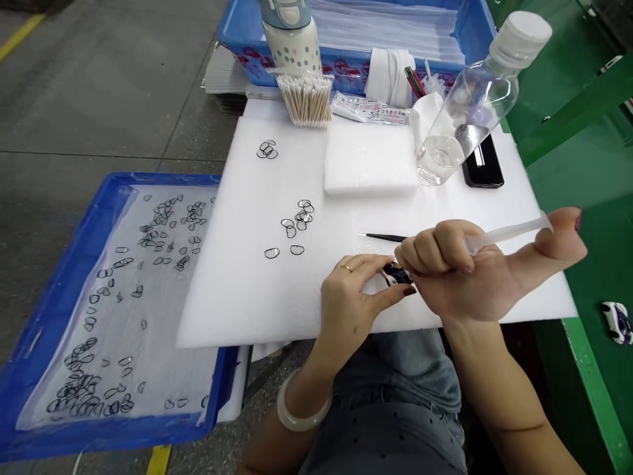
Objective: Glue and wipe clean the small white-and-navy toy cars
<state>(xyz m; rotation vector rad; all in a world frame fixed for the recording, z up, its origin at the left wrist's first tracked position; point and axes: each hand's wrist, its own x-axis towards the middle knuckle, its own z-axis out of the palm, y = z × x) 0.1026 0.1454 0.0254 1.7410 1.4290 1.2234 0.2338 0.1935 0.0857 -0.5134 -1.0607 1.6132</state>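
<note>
My left hand [349, 303] pinches a small toy car [394, 273] between thumb and fingers near the front of the white foam board [237, 297]. Much of the car is covered by my fingers. In my right hand [459, 277] is a syringe, its long translucent plunger [514, 232] sticking out of the fist with my thumb on its end. The syringe's barrel and tip are hidden by my fingers, close beside the car. Just behind my hands lie dark tweezers [383, 237], partly covered. Several thin black rings [297, 250] are scattered on the board to the left.
A blue tray [113, 181] of many black rings sits lower left. Behind stand cotton swabs [306, 100], a dotted bottle [291, 46] and a blue bin [346, 53]. A foam block [370, 158], clear bottle [445, 155] and phone [484, 165] occupy the back right. Another toy car [617, 322] is far right.
</note>
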